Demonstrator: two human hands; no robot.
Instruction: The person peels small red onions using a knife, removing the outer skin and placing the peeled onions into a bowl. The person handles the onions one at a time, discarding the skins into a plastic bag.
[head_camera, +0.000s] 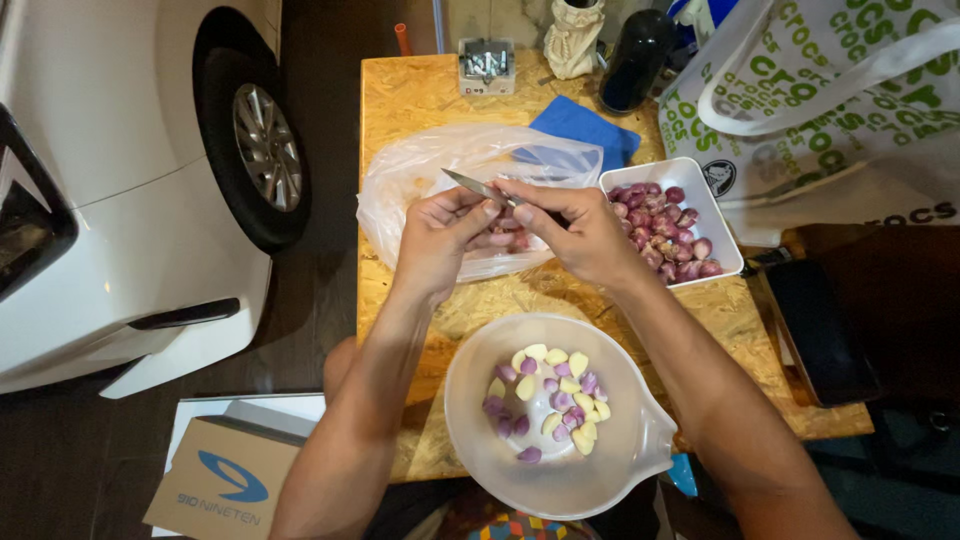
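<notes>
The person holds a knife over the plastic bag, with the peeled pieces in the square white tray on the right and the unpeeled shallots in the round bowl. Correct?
Not quite: the containers are swapped. In the head view, the peeled pieces lie in the round bowl, and the unpeeled shallots fill the square white tray. The knife is indeed over the plastic bag.

A tan cardboard box (225, 480) with a blue oval mark lay on the floor; a white, green-lettered bag (800, 90) stood far right.
</notes>
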